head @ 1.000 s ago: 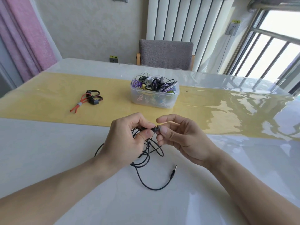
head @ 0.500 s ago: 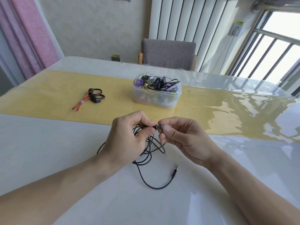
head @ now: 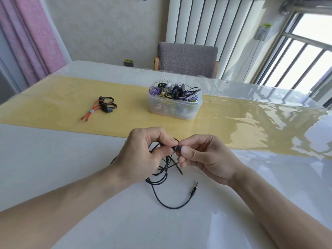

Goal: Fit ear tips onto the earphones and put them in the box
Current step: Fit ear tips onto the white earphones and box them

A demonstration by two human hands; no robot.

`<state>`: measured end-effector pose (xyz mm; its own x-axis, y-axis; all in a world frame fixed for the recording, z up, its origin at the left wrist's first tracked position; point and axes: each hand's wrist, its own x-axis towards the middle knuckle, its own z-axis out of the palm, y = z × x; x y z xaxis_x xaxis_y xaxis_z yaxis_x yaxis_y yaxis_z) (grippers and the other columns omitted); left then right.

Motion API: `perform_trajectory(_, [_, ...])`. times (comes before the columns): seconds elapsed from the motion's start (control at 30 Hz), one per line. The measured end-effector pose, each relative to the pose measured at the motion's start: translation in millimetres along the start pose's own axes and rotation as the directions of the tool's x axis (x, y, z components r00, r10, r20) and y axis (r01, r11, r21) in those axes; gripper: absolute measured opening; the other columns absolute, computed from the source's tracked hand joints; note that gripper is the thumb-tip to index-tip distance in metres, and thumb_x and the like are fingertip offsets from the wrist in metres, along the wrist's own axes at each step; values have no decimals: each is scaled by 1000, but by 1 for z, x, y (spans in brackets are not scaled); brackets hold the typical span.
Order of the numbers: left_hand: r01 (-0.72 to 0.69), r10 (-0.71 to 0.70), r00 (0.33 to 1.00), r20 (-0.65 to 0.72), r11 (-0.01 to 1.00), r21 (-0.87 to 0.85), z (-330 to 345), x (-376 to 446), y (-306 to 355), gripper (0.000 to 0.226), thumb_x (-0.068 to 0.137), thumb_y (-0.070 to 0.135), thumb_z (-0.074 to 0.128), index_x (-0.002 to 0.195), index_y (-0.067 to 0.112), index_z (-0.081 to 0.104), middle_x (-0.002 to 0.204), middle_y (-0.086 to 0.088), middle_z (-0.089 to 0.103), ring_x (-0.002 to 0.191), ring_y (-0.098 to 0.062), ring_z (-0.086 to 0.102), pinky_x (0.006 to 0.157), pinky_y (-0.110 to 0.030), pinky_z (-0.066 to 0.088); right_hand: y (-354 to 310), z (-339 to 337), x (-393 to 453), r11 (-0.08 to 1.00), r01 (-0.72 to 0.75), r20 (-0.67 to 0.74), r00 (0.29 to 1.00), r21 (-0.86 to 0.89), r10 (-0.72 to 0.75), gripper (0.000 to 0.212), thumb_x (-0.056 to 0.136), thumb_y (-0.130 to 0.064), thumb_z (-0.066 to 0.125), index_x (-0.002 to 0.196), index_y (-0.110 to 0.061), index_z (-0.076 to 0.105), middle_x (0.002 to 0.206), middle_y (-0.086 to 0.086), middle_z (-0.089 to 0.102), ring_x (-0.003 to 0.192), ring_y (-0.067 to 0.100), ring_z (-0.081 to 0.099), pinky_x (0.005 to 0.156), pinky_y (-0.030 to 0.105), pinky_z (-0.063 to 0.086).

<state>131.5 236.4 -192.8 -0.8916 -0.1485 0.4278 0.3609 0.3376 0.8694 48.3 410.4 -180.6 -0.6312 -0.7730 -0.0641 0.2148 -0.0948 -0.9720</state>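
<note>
Near the tabletop's front edge, the left hand [head: 142,151] pinches the black earphone [head: 175,148] steady. The right hand [head: 203,157] pinches its ear tip, seemingly to press it on.

home dining room, daytime.
glossy table [head: 53,159] with yellow runner [head: 53,99]; upholstered chair [head: 187,58] at 12 o'clock, pink curtain [head: 30,33] at 10, barred window [head: 305,56] at 2.

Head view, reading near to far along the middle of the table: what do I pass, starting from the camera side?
Audio plug at the end of the black cable → both hands pinching a black earbud → clear plastic box heaped with earphones → grey chair behind the table.
</note>
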Motion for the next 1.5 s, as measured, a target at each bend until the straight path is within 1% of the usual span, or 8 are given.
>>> perform_trajectory(0.3, [-50, 50, 999, 11, 998, 48, 0, 0, 2, 45, 77, -26, 60, 77, 18, 70, 87, 2, 75, 89, -14, 71, 77, -18, 54, -3, 3, -2, 999, -51, -3, 999, -11, 51, 15, 65, -18, 77, 77, -10, 78, 68, 15, 69, 55, 22, 66, 57, 28, 56])
perform_trajectory(0.47, [-151, 150, 989, 16, 984, 90, -2, -2, 2, 29, 76, -19, 58, 78, 8, 69, 88, 13, 73, 83, -9, 71, 70, -17, 55, -4, 5, -4, 984, -163, 37, 986, 79, 160, 14, 67, -16, 73, 78, -9, 79, 67, 11, 68, 56, 17, 67, 56, 23, 56])
perform_trajectory(0.7, [-287, 286, 958, 18, 954, 87, 1, -4, 4, 31, 78, -19, 60, 79, 12, 64, 84, 5, 69, 76, -10, 67, 67, -18, 53, -3, -2, -4, 915, -335, 191, 936, 226, 295, 37, 52, -17, 98, 82, -8, 79, 74, 9, 69, 63, 13, 69, 61, 22, 59])
perform_trajectory(0.93, [-30, 24, 999, -44, 991, -133, 9, -7, 8, 27, 75, -9, 61, 74, 17, 69, 85, 0, 74, 80, -14, 71, 72, -20, 54, -16, 4, -9, 989, -145, 52, 988, -31, 146, 6, 64, -15, 76, 70, -14, 77, 67, 10, 68, 55, 14, 65, 52, 21, 53])
perform_trajectory(1.1, [192, -185, 981, 52, 932, -308, 10, -5, 11, 28, 80, -25, 58, 76, 2, 63, 72, -2, 73, 68, -11, 69, 67, -17, 53, -17, 1, -11, 971, 51, 4, 999, -235, -51, 8, 72, -12, 76, 76, -5, 72, 68, 13, 70, 58, 18, 65, 55, 25, 52])
perform_trajectory(1.3, [376, -344, 926, 156, 795, -475, 9, -2, 10, 19, 70, -6, 61, 66, 12, 66, 66, -9, 67, 58, -15, 61, 60, -19, 49, -15, -2, -9, 803, 330, 44, 933, -497, -356, 8, 79, -8, 78, 76, -2, 73, 73, 9, 75, 60, 20, 64, 62, 27, 55])
perform_trajectory(1.43, [444, -389, 895, 218, 728, -523, 9, -3, 9, 8, 71, -1, 61, 74, 6, 62, 65, -11, 63, 56, -19, 54, 63, -23, 44, -10, -9, -7, 393, 547, 242, 760, -739, -603, 3, 84, -5, 78, 85, -8, 78, 82, 0, 74, 75, 12, 71, 69, 25, 55])
perform_trajectory(1.5, [452, -419, 887, 196, 695, -559, 10, -2, 10, 9, 71, -3, 61, 77, 3, 56, 63, -13, 60, 56, -20, 52, 63, -22, 44, -8, -9, -5, 302, 551, 263, 721, -778, -641, 7, 85, -2, 78, 90, -7, 79, 85, 0, 73, 77, 8, 70, 71, 22, 54])
